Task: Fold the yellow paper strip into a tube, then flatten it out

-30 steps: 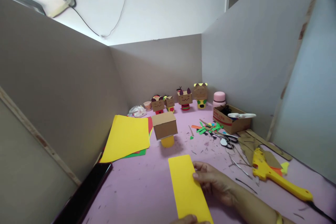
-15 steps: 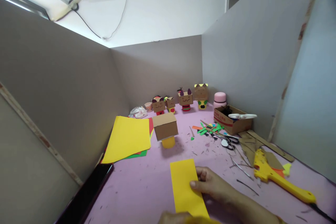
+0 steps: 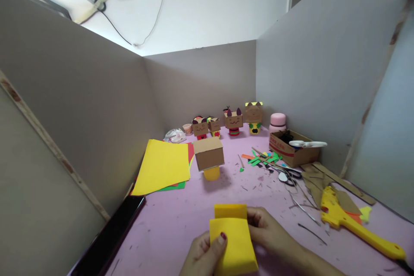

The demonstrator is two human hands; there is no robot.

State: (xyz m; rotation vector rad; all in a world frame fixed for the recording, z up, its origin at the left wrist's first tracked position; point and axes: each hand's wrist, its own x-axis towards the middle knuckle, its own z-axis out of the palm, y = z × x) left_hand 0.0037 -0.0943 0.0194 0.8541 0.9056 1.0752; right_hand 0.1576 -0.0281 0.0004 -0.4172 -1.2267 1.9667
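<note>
Both hands hold a piece of yellow paper (image 3: 237,241) above the near part of the table; it is folded over, with a strip of the far layer showing past the front one. My left hand (image 3: 203,254) pinches its left edge, thumb lying on the front layer. At the right edge my right hand (image 3: 263,228) grips the paper, its fingertips partly hidden behind it. Farther off stands a brown cardboard box (image 3: 209,155) on a yellow cylinder (image 3: 211,174).
Left lie yellow sheets (image 3: 164,166) and a black phone-like device (image 3: 110,237). Right are a yellow glue gun (image 3: 355,224), scissors (image 3: 293,176), paper scraps (image 3: 258,159) and a carton (image 3: 297,155). Cardboard animal figures (image 3: 233,120) and a pink bottle (image 3: 278,121) stand behind.
The strip, lying longer and mostly flat before, is now folded over toward me. My left hand has come up into view and presses on it. The view has shifted slightly.
</note>
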